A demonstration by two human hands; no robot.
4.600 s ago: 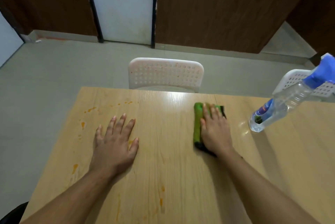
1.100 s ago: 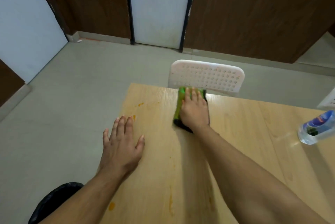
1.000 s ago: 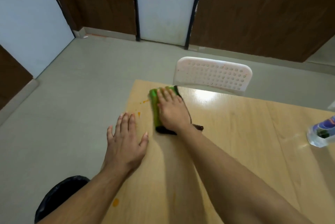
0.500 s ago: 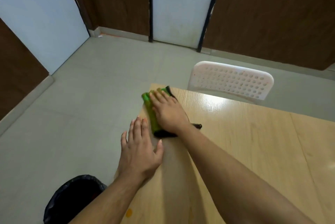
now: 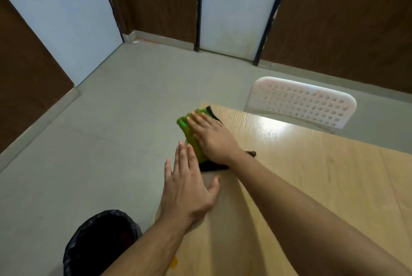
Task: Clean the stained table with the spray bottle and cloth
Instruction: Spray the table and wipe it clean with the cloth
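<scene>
Right hand [image 5: 213, 139], fingers straight, presses green cloth [image 5: 189, 133] flat at table [image 5: 312, 175] corner; left hand [image 5: 189, 188] spread flat on table edge, just beside cloth.

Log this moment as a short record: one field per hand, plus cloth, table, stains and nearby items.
right hand: flat on the green cloth, pressing it at the table's far left corner
left hand: open, flat at the table's left edge
table: light wood, glossy
stains: one orange spot near the left edge
bin: black-lined, on the floor left of the table
chair: white, perforated back, behind the table
spray bottle: out of view
</scene>
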